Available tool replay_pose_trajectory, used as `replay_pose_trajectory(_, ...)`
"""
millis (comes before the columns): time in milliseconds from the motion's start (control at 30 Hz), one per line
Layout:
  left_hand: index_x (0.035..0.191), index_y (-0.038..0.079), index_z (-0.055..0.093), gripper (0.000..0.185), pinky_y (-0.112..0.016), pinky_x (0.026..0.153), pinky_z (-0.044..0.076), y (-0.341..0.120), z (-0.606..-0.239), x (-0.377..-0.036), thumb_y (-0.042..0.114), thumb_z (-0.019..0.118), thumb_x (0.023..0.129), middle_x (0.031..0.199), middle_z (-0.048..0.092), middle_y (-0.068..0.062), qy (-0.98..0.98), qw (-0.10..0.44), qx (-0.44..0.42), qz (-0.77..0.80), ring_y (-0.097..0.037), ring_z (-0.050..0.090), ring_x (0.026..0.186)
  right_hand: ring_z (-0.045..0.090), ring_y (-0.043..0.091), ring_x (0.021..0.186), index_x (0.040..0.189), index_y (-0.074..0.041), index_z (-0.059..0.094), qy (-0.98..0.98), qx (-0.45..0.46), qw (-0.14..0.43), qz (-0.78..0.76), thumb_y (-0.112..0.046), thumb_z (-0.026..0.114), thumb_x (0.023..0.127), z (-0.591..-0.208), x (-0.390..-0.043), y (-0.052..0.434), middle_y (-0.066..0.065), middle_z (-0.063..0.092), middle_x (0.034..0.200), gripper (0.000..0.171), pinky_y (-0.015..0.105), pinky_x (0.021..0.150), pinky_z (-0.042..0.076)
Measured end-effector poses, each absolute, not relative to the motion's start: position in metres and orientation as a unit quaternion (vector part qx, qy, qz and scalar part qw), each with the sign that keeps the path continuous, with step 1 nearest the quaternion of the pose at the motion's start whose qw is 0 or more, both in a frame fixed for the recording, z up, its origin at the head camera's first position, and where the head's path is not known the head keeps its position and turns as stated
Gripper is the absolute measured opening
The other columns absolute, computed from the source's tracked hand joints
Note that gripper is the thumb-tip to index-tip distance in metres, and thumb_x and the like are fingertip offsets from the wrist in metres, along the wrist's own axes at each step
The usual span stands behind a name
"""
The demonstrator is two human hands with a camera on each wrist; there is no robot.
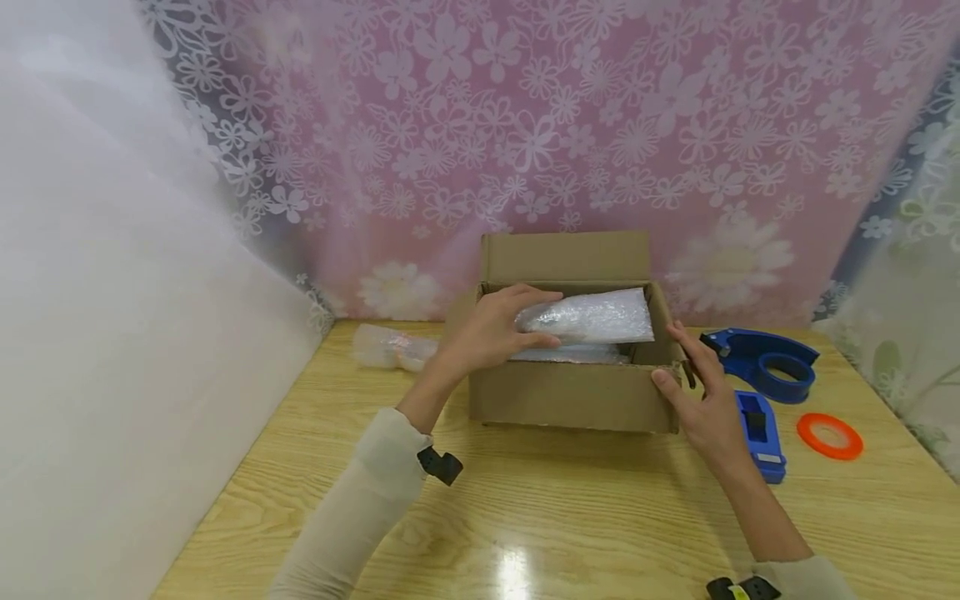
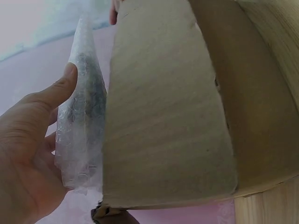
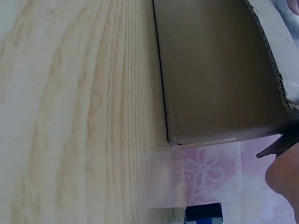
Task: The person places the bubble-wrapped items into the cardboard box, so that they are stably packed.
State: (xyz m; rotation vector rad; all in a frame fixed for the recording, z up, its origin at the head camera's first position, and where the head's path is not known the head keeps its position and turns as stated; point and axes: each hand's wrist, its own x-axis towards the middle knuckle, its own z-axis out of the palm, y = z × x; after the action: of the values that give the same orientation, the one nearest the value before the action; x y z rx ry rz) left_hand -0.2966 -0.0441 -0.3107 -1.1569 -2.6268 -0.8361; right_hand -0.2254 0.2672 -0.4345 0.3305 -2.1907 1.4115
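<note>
An open cardboard box [image 1: 570, 396] stands in the middle of the wooden table. Inside it lies a bundle wrapped in bubble wrap [image 1: 588, 318]. My left hand [image 1: 498, 329] grips the left end of that bundle over the box's left side; in the left wrist view the thumb presses the bubble wrap [image 2: 81, 121] next to the box wall [image 2: 163, 121]. My right hand [image 1: 693, 392] rests with straight fingers against the box's front right corner. The right wrist view shows the box side [image 3: 215, 70] and a fingertip at the lower right.
A blue tape dispenser [image 1: 761, 367] lies right of the box, with an orange tape ring [image 1: 828, 435] beyond it. Another bubble-wrapped item [image 1: 390, 347] lies left of the box. A flowered curtain hangs behind the table, and a white wall stands on the left.
</note>
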Motion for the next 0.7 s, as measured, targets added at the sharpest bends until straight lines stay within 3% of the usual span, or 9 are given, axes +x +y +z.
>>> replay_pose_trajectory(67, 0.149, 0.018, 0.059, 0.066, -0.037, 0.101, 0.054, -0.041, -0.314, -0.297, 0.041, 0.080, 0.091, 0.148, 0.058, -0.004, -0.873, 0.073, -0.387, -0.289, -0.017, 0.070, 0.105, 0.027, 0.002, 0.150, 0.161, -0.020, 0.042, -0.809, 0.121, 0.256, 0.515, -0.007, 0.067, 0.102, -0.434, -0.226, 0.267, 0.001, 0.031, 0.169, 0.066, 0.008, 0.110, 0.027)
replay_pose_trajectory(300, 0.149, 0.019, 0.059, 0.064, -0.036, 0.098, 0.056, -0.036, -0.323, -0.302, 0.040, 0.079, 0.092, 0.145, 0.059, -0.003, -0.873, 0.069, -0.382, -0.296, -0.013, 0.071, 0.091, 0.028, 0.001, 0.149, 0.160, -0.020, 0.043, -0.810, 0.115, 0.260, 0.512, -0.008, 0.067, 0.102, -0.435, -0.227, 0.268, 0.001, 0.033, 0.168, 0.064, 0.007, 0.109, 0.027)
replay_pose_trajectory(567, 0.151, 0.018, 0.057, 0.066, -0.038, 0.101, 0.054, -0.031, -0.330, -0.311, 0.041, 0.077, 0.093, 0.148, 0.057, -0.006, -0.875, 0.062, -0.377, -0.296, -0.019, 0.070, 0.105, 0.027, 0.002, 0.150, 0.161, -0.017, 0.041, -0.809, 0.117, 0.260, 0.514, -0.007, 0.065, 0.103, -0.436, -0.230, 0.269, 0.002, 0.030, 0.170, 0.063, 0.007, 0.110, 0.026)
replay_pose_trajectory(700, 0.151, 0.017, 0.057, 0.065, -0.040, 0.108, 0.050, -0.030, -0.335, -0.314, 0.040, 0.076, 0.094, 0.149, 0.057, -0.006, -0.877, 0.046, -0.375, -0.296, -0.022, 0.064, 0.123, 0.026, 0.001, 0.150, 0.161, -0.017, 0.041, -0.808, 0.116, 0.261, 0.515, -0.006, 0.064, 0.103, -0.432, -0.226, 0.265, -0.002, 0.030, 0.170, 0.063, 0.007, 0.111, 0.026)
